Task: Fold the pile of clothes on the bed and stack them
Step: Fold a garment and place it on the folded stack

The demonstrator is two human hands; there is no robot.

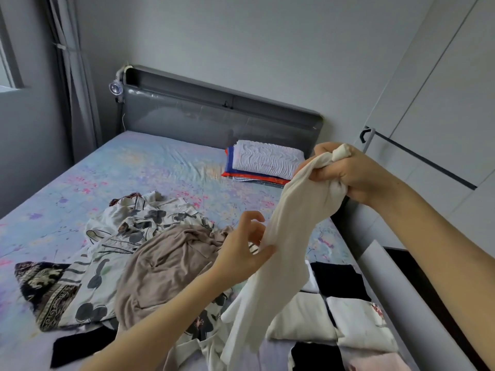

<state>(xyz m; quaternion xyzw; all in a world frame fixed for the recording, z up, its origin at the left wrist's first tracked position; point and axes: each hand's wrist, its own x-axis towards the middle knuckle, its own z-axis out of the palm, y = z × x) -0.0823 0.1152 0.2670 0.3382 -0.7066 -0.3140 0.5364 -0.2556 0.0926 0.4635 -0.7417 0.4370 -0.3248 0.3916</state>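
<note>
A cream-white garment (284,253) hangs in the air over the bed. My right hand (356,175) grips its bunched top end up high at the right. Lower down, my left hand (246,247) pinches the cloth's left edge between thumb and fingers. Below lies the unfolded pile: a taupe garment (166,266) on top of a white floral-print one (139,223), with a dark patterned piece (45,287) at the left. Folded clothes (356,322) in white, black and pink sit at the near right of the bed.
The bed has a pastel floral sheet (112,175) and a grey headboard (214,116). A stack of folded linens (265,164) lies near the headboard. White wardrobe doors (434,103) stand at the right, a grey curtain (77,76) at the left.
</note>
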